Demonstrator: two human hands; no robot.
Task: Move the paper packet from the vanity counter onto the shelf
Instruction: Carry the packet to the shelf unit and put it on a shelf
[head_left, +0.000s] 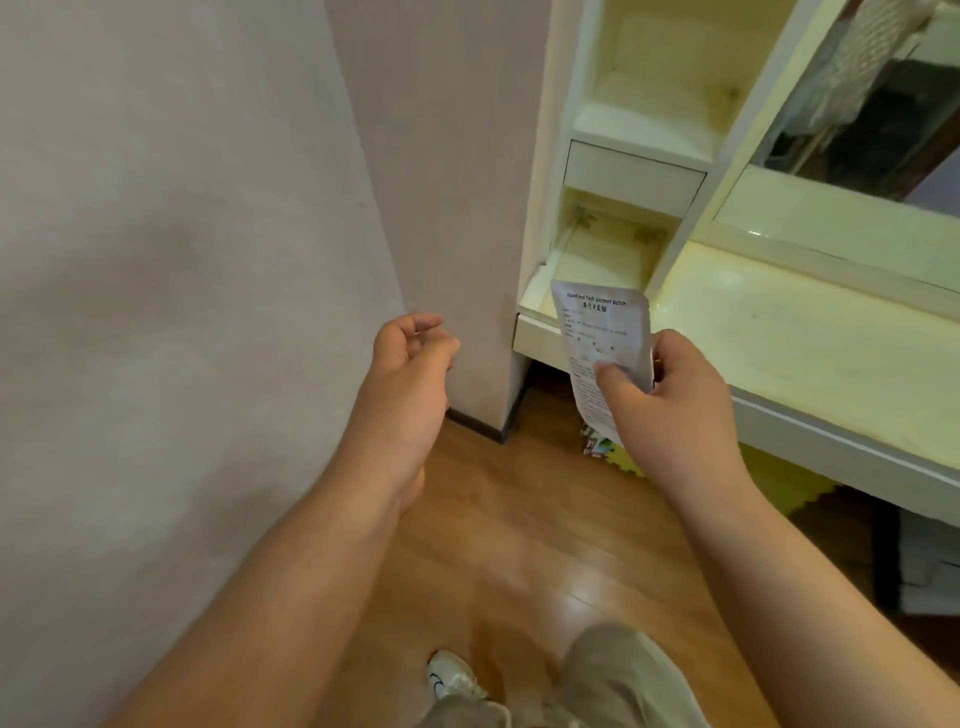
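My right hand (670, 395) grips a white paper packet (602, 332) with black print, thumb on its front, holding it upright in the air at the left end of the cream vanity counter (779, 332). The packet's top edge is just in front of the lowest open shelf compartment (608, 244) of the cream shelf unit. A higher shelf (649, 119) sits above a small drawer (628, 174). My left hand (410, 358) hangs apart to the left, near the wall corner, fingers loosely curled and holding nothing.
A pale wall (208, 260) fills the left side, its corner close to the shelf unit. A mirror (883, 114) stands behind the counter. Wooden floor (519, 519) lies below, with yellow foam mats (779, 478) and small items under the counter. My shoe (452, 675) is at the bottom.
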